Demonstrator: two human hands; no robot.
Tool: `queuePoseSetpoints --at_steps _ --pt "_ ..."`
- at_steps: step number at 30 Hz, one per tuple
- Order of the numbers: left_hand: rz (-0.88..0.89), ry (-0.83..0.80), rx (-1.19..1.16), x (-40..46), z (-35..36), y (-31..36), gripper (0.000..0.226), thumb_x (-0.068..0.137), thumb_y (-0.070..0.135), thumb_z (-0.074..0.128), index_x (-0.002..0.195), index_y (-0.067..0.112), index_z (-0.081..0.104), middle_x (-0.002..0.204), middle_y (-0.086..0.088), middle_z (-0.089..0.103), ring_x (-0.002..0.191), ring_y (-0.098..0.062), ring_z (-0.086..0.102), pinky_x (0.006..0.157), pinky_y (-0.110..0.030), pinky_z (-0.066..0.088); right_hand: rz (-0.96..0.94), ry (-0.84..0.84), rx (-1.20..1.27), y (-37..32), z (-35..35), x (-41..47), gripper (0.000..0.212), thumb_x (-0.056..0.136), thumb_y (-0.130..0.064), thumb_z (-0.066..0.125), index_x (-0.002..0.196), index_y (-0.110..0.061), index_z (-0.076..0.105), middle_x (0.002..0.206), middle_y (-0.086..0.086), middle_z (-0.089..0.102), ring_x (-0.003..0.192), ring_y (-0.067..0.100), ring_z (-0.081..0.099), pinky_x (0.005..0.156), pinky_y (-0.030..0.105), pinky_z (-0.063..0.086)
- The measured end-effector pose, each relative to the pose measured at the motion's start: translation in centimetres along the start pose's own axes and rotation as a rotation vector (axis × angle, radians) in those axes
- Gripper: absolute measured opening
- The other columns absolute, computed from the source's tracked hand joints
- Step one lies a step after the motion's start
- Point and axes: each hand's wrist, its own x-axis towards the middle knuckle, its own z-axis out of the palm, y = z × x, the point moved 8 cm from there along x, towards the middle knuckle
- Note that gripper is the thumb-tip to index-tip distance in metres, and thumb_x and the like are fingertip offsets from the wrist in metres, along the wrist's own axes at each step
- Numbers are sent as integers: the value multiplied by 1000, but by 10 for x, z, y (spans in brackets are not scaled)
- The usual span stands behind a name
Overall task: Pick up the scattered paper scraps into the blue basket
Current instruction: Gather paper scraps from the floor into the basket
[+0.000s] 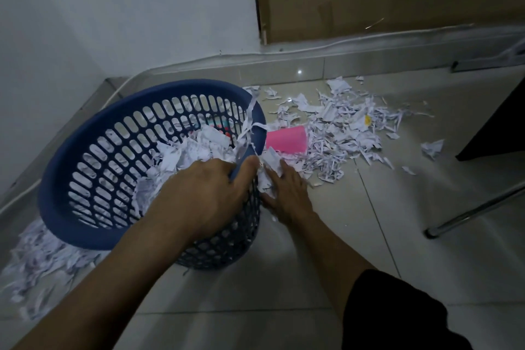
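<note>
Blue basket (85,150) stood tilted, half filled with scraps.
Our left hand (210,193) gripped its near rim; just beside it our right hand (287,193) clutched scraps (270,167), more scraps (341,128) lying beyond.

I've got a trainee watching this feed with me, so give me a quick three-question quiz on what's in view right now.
1. True or false: the blue basket is tilted, and shredded paper already lies inside it.
2. What does the left hand hold? A) the pink cup B) the basket's rim C) nothing
3. Fill in: the right hand gathers a bunch of paper scraps just ____ the basket, beside its wall.

Key:
1. True.
2. B; its thumb lies over the rim's outer edge. The pink cup lies on its side among the floor scraps.
3. Outside.
</note>
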Motion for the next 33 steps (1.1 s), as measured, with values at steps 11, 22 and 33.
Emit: queuePoseSetpoints --at_steps 11,22,33 --pt "-36 4 6 2 -5 -19 65 90 70 12 74 23 54 81 -7 63 81 -29 61 80 -42 52 -53 207 -284 1 13 -13 28 85 -51 63 105 -32 65 113 1 63 105 28 56 86 41 40" --pt "-47 47 -1 5 -5 -19 66 93 70 16 73 20 54 74 -5 59 75 -28 61 77 -42 53 289 163 245 43 -32 -33 37 98 -40 57 116 -8 65 111 16 66 103 32 61 76 29 39" --pt "-64 47 -10 6 -2 -21 103 71 83 -5 105 20 68 104 -13 68 96 -30 63 81 -39 50 145 318 762 -36 -199 -13 30 96 -36 64 97 -6 71 90 9 73 83 18 68 76 34 54"
